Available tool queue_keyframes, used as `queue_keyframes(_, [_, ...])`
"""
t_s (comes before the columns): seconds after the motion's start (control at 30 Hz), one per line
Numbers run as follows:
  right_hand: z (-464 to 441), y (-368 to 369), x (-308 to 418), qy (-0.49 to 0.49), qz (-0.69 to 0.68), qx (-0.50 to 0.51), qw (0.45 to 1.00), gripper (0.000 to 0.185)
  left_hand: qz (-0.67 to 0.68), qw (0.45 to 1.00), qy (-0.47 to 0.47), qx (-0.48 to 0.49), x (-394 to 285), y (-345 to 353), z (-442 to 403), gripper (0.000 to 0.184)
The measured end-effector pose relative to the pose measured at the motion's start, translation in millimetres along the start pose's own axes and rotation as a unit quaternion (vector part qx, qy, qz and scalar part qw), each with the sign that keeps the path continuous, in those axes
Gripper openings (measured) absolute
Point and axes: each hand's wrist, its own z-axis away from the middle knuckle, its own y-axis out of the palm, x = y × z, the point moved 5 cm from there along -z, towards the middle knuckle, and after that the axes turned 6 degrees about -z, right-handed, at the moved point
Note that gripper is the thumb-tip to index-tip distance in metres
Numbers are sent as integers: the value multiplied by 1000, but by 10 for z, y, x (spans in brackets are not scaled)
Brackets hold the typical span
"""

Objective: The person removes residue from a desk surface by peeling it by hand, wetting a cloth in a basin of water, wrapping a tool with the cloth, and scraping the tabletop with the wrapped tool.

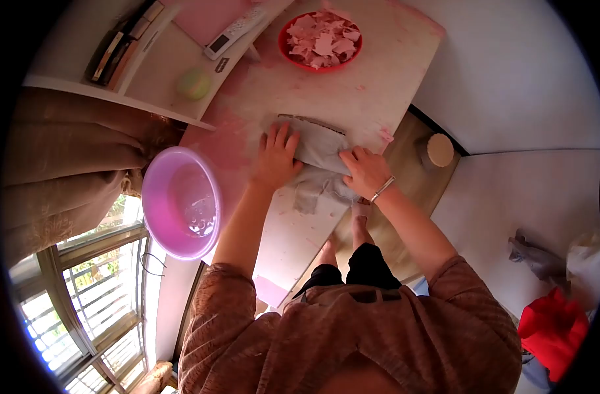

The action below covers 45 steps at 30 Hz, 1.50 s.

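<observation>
A grey cloth (321, 146), partly folded with a dark trimmed edge, lies on the pink-stained tabletop (283, 223). My left hand (278, 157) rests on its left side, fingers spread and laid flat. At the cloth's right end my right hand (368, 172), with a bracelet on the wrist, has its fingers curled over the fabric and closed on it. A looser, wrinkled part of the cloth spreads below, toward my body. What is under the cloth is hidden.
A red bowl (285, 54) piled with torn pink scraps (323, 43) stands at the far end. Left of my arm is a purple basin (154, 203) with some water. A shelf (162, 98) holds a remote-like device (234, 33) and a greenish ball (193, 84). White panels flank the right.
</observation>
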Motion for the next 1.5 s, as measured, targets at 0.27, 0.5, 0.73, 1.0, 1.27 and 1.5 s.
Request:
queue_keyframes(0.27, [473, -22, -25, 122, 31, -63, 990, 46, 18, 999, 30, 42, -480, 56, -99, 68])
queue_keyframes(0.5, [767, -42, -130, 146, 35, -50, 987, 75, -13, 999, 39, 26, -829, 207, 22, 55])
queue_keyframes(0.73, [932, -10, -198, 173, 9, -65, 983, 81, 6, 999, 23, -48, -1023, 188, 63, 51])
queue_keyframes(1.0, [820, -170, -374, 205, 32, 0, 978, 71, 11, 997, -5, -80, -1082, 141, -118, 49])
queue_keyframes(1.27, [635, -277, -435, 266, -15, 110, 958, 72, 8, 996, 5, -92, -1030, 121, -318, 45])
queue_keyframes(1.5, [812, -171, -327, 276, -30, 98, 956, 71, 9, 994, 36, -99, -1023, 123, -129, 46])
